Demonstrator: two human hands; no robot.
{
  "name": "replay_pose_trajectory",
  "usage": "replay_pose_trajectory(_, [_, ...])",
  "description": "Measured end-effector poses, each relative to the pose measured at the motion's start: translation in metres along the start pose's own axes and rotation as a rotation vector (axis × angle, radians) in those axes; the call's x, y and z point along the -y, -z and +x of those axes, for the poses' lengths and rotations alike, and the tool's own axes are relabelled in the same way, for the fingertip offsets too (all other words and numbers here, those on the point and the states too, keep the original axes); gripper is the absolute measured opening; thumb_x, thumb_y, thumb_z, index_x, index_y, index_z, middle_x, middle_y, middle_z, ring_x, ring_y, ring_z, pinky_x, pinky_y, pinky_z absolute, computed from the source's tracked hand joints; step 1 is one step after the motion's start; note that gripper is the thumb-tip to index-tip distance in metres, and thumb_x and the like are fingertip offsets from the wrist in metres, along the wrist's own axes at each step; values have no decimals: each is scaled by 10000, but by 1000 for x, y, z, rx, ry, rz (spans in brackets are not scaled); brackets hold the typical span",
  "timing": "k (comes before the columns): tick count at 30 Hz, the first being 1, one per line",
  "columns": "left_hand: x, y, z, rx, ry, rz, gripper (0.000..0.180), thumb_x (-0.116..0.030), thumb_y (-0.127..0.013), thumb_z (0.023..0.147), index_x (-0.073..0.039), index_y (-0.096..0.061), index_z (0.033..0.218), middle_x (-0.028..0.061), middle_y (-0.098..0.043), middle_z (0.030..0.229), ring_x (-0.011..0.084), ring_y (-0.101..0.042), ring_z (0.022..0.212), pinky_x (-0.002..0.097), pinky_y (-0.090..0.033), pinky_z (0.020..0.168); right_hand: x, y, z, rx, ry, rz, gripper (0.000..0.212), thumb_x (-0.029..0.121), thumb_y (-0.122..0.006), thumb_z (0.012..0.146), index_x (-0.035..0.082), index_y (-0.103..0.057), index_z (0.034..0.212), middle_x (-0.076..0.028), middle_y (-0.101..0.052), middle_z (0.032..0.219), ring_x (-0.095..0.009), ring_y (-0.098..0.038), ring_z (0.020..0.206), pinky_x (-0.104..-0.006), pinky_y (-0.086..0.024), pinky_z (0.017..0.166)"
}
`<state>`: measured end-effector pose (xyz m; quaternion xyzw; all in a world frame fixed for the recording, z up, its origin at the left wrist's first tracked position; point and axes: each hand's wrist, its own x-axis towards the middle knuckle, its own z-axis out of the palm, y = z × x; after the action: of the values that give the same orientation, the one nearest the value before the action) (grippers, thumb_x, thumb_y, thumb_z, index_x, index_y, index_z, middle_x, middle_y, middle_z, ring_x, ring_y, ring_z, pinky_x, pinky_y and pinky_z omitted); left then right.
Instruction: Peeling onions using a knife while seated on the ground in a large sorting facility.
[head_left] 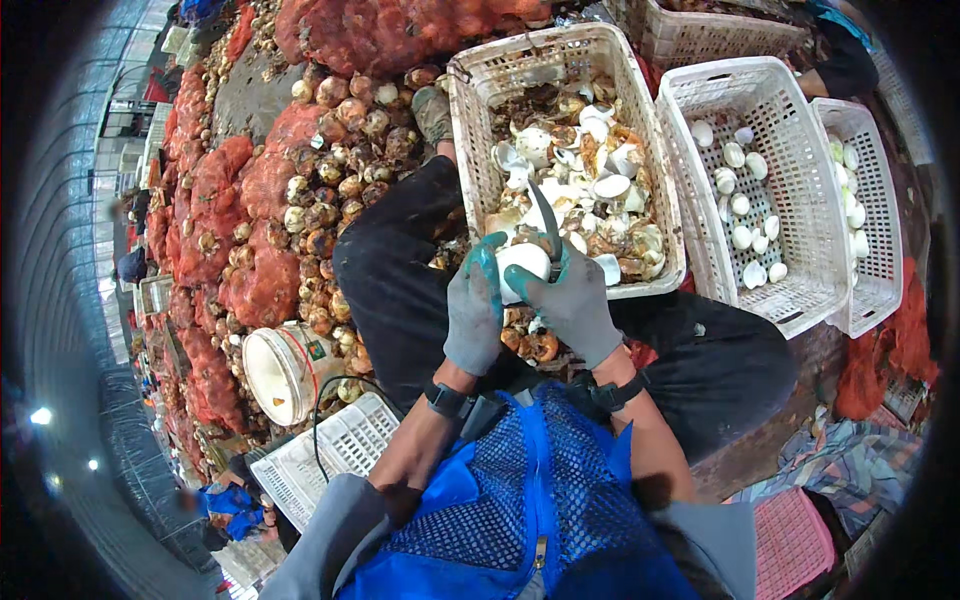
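My left hand, in a grey glove with green fingertips, is closed around a peeled white onion. My right hand, gloved the same way, grips a knife with a dark curved blade that points up and away from me. Its thumb rests against the onion's near side. Both hands are over the near edge of a white plastic crate filled with onion skins, peel scraps and white onion pieces. The knife's handle is mostly hidden inside the right glove.
Right of that crate, two more white crates hold peeled onions. Unpeeled onions and red mesh sacks spread to the left. A white bucket and an upturned-looking white crate lie nearer. Another person is at lower left.
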<state>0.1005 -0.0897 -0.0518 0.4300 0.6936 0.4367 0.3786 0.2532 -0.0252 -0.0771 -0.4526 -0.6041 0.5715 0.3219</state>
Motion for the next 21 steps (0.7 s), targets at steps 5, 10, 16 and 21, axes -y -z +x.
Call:
replay_pose_trajectory(5, [6, -5, -1, -26, 132, -166, 616, -460, -376, 1221, 49, -633, 1453, 158, -747, 1239, 210, -726, 1093, 368, -606, 933, -16, 0, -1, 4, 265, -348, 489, 306, -855, 911, -5, -728, 1267, -159, -777, 1069, -293, -778, 967, -432, -607, 896])
replay_pose_trajectory(10, [19, -1, 2, 1, 88, -147, 617, -472, -389, 1215, 38, -629, 1464, 143, -762, 1240, 207, -750, 1074, 349, -625, 902, 1, 4, 2, 40, -92, 32, 472, 358, -827, 956, -28, -742, 1214, -222, -781, 1052, -331, -772, 977, -426, -612, 886])
replay_pose_trajectory(16, [-21, -4, 6, 78, -147, 24, 460, -287, -448, 1198, 55, -598, 1468, 164, -776, 1263, 258, -786, 1094, 363, -636, 932, -19, 8, 1, -44, -174, 375, 426, 333, -609, 1143, -32, -735, 1324, -173, -766, 1022, -253, -710, 905, -352, -570, 871])
replay_pose_trajectory(21, [-9, -4, 11, 115, 30, -129, 412, -193, -427, 1189, 61, -586, 1473, 191, -763, 1288, 278, -791, 1106, 366, -659, 905, -32, 8, -3, -230, 372, -524, 280, 164, -646, 1107, -29, -735, 1290, -195, -758, 1143, -250, -737, 1003, -389, -582, 864])
